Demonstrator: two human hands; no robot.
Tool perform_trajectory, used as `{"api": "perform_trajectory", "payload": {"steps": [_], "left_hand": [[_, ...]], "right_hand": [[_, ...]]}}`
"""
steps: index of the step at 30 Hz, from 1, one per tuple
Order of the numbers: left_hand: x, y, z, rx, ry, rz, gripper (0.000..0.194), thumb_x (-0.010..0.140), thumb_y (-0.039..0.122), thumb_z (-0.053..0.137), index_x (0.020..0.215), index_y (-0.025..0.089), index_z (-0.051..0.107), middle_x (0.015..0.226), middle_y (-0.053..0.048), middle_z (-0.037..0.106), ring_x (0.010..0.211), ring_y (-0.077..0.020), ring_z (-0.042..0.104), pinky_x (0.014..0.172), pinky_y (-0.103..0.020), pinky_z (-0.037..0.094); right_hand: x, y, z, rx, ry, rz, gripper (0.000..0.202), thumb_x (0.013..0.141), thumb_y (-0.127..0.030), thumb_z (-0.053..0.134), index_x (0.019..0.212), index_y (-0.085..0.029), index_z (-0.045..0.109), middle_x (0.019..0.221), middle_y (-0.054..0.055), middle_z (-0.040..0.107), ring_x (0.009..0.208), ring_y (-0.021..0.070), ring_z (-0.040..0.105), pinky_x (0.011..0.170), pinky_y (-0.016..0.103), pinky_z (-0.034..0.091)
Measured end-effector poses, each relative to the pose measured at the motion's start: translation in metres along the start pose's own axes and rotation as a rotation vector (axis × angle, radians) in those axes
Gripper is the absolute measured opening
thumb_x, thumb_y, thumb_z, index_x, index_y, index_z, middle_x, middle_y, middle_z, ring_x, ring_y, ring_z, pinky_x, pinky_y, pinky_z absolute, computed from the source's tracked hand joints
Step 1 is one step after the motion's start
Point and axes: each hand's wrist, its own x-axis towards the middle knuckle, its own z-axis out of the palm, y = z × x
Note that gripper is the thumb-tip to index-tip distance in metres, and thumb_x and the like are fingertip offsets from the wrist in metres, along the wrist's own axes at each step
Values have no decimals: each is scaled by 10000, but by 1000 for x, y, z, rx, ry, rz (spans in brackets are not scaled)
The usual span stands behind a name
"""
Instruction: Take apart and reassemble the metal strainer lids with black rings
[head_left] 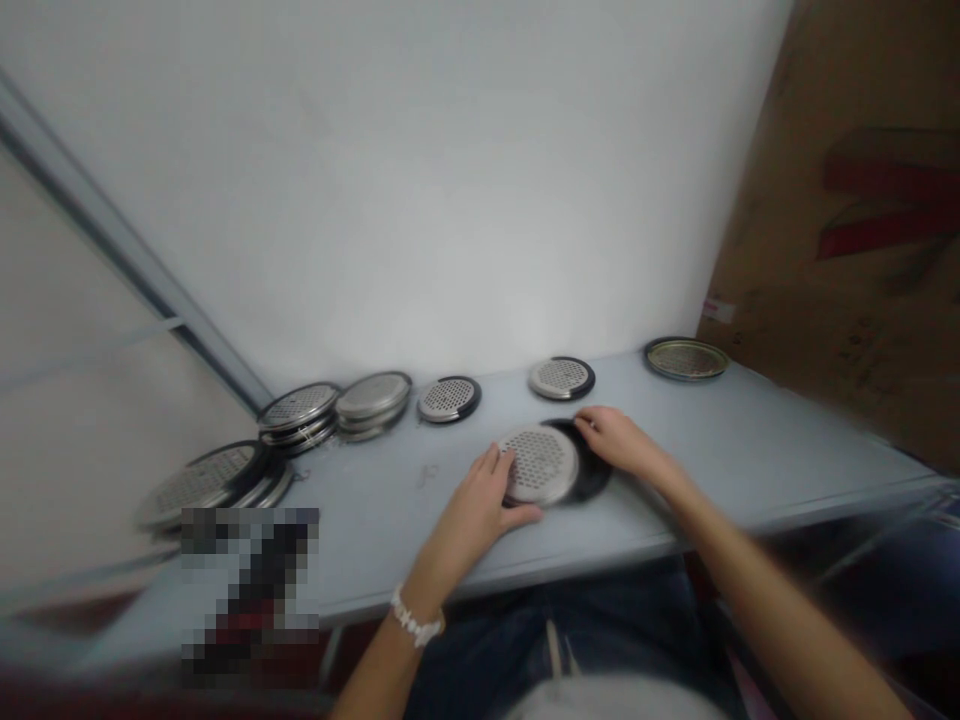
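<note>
A round metal disc with a perforated top point(538, 463) lies on the table in front of me. A black round piece point(592, 478) shows at its right side, partly under the disc; whether the two are joined I cannot tell. My left hand point(487, 492) grips the disc's left edge, fingers on top and thumb along the front. At the back right of the black piece, my right hand point(613, 438) pinches its rim between thumb and fingers. Behind them lies a similar perforated disc point(561, 378) with a black crescent edge, touched by neither hand.
Stacks of similar discs stand at the left point(202, 485) and back left point(300, 410), beside another stack point(373, 400). One single disc point(448, 399) lies near the wall. A yellowish round piece point(686, 358) sits at the back right, by a cardboard box point(840, 330). The pixelated area hides something.
</note>
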Motion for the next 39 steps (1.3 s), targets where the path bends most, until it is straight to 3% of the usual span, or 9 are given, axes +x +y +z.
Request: {"api": "perform_trajectory", "payload": {"steps": [3, 8, 15, 20, 27, 33, 36, 39], "left_hand": [[0, 2, 2, -26, -12, -13, 835, 780, 489, 788, 1453, 148, 431, 1561, -236, 396, 1467, -361, 360, 1191, -535, 331], [-2, -3, -7, -104, -25, -8, 826, 813, 492, 756, 1488, 162, 414, 1578, -203, 388, 1486, -326, 333, 1207, -496, 307], [-4, -14, -15, -165, -30, 1, 810, 796, 451, 783, 1483, 195, 440, 1488, -145, 526, 1375, -307, 479, 1173, -442, 338], [-4, -2, -14, -138, -12, -21, 756, 787, 467, 784, 1429, 185, 502, 1281, -143, 633, 1225, -310, 558, 1075, -425, 413], [0, 11, -5, -20, -8, -61, 764, 759, 503, 803, 1391, 179, 517, 1161, -127, 639, 1102, -305, 594, 992, -414, 451], [1, 20, -7, 53, -7, -91, 702, 801, 489, 770, 1370, 154, 532, 1173, -154, 663, 1120, -324, 610, 994, -429, 466], [0, 7, -20, -27, 8, -49, 526, 914, 435, 644, 1375, 206, 536, 1232, -130, 678, 1138, -283, 631, 1010, -399, 471], [-3, -24, -36, 53, 78, -147, 410, 962, 306, 531, 1348, 173, 566, 1288, -146, 664, 1172, -277, 623, 1064, -412, 438]], "right_hand": [[0, -8, 7, -11, -20, 4, 332, 997, -177, 399, 996, -141, 729, 1067, 144, 749, 986, 220, 677, 854, 271, 432], [0, -3, 5, -36, -25, 68, 319, 991, -182, 410, 1079, -119, 710, 1108, 183, 737, 1027, 247, 678, 863, 293, 428], [-2, 1, 3, -30, -88, 79, 321, 1012, -256, 422, 1120, -144, 703, 1142, 161, 737, 1050, 253, 683, 853, 295, 441], [-5, -5, 3, -34, -95, 64, 309, 995, -249, 441, 1155, -141, 682, 1162, 159, 727, 1072, 251, 672, 858, 289, 432], [-4, -16, 5, -52, -118, 40, 360, 1012, -220, 356, 974, -152, 707, 1050, 141, 744, 973, 225, 677, 809, 277, 418], [-6, -23, 12, -44, -85, 51, 324, 992, -350, 473, 1178, -155, 653, 1195, 151, 688, 1072, 249, 647, 879, 298, 427], [-5, -19, 16, -36, -72, 87, 338, 1004, -318, 440, 1225, -148, 631, 1220, 164, 671, 1090, 256, 642, 906, 316, 432], [-2, -14, 20, -17, -50, 121, 358, 1008, -286, 422, 1267, -122, 606, 1251, 186, 654, 1127, 270, 630, 945, 333, 425]]}}
